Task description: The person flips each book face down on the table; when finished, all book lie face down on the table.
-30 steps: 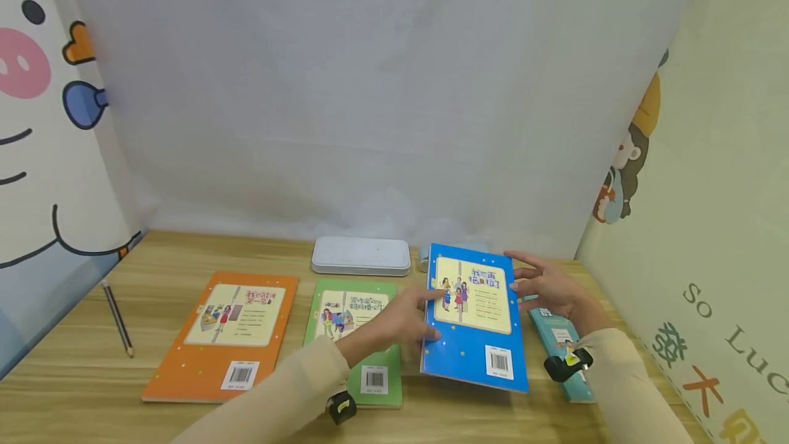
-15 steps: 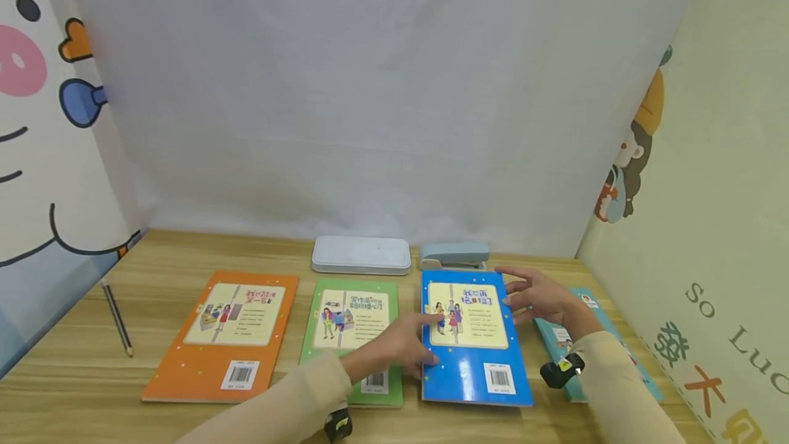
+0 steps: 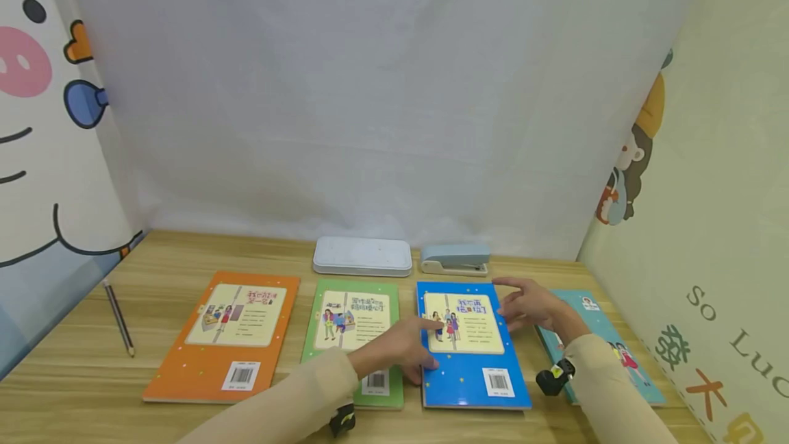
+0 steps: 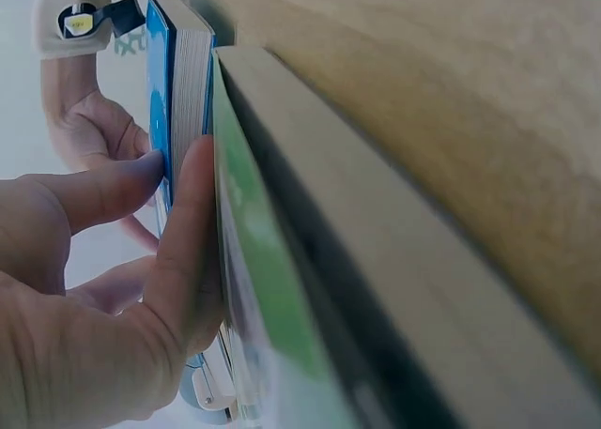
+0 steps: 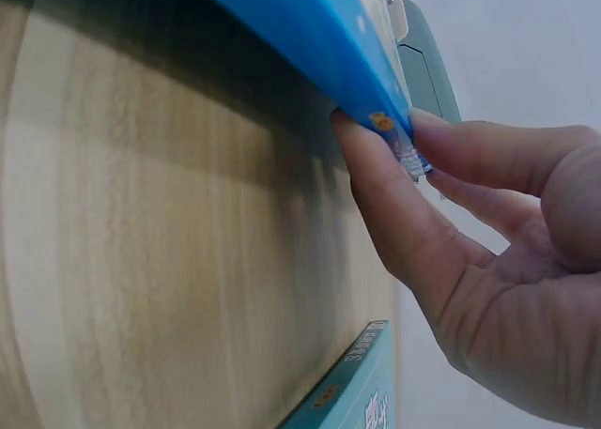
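A blue book (image 3: 474, 379) lies back cover up, between a green book (image 3: 357, 286) and a teal book (image 3: 616, 338). My left hand (image 3: 401, 344) pinches its left edge: in the left wrist view, the thumb (image 4: 131, 185) presses the cover and another finger is at the page side. My right hand (image 3: 533, 303) holds the upper right edge. The right wrist view has the right thumb (image 5: 488, 152) and a finger pinching the blue spine near its end. The green book lies partly under my left wrist; my right forearm covers part of the teal one.
An orange book (image 3: 246, 355) lies to the left, with a pencil (image 3: 118, 317) beyond it. Along the back stand a pale case (image 3: 361, 256) and a blue-grey stapler (image 3: 455, 259), close behind the books. A white cloth (image 3: 345, 88) hangs behind the wooden table.
Both hands have lowered the blue book toward me and down beside the green one, then shifted it slightly left. The stapler and more of the teal book have come into sight.
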`<state>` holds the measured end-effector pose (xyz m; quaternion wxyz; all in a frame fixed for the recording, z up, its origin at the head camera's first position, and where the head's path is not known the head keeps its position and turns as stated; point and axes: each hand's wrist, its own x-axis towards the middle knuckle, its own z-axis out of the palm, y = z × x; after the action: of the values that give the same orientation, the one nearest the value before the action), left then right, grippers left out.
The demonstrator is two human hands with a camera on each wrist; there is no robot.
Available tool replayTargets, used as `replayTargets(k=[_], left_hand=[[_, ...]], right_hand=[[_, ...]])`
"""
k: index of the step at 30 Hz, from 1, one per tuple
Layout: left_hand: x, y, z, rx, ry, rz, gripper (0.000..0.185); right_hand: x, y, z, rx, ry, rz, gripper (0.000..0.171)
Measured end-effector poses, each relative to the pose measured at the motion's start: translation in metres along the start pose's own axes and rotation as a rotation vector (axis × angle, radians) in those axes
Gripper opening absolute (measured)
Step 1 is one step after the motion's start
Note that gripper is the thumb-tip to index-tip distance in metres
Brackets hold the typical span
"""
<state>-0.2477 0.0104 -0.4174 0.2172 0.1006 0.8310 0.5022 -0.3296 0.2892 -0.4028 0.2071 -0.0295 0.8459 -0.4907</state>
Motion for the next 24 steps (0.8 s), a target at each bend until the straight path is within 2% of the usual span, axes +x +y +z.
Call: replayTargets(k=[11, 17, 24], left_hand=[[0.007, 0.004, 0.0, 0.169, -0.006, -0.017, 0.066], [0.005, 0.01, 0.0, 0.207, -0.006, -0.027, 0.066], [0.005, 0.013, 0.001, 0.252, 0.009, -0.006, 0.064]], right_hand=[[0.001, -0.001, 0.008, -0.079, 0.034, 0.058, 0.07], [-0.002, -0.004, 0.008, -0.101, 0.028, 0.049, 0.07], [-0.005, -0.007, 0.008, -0.119, 0.036, 0.061, 0.067]])
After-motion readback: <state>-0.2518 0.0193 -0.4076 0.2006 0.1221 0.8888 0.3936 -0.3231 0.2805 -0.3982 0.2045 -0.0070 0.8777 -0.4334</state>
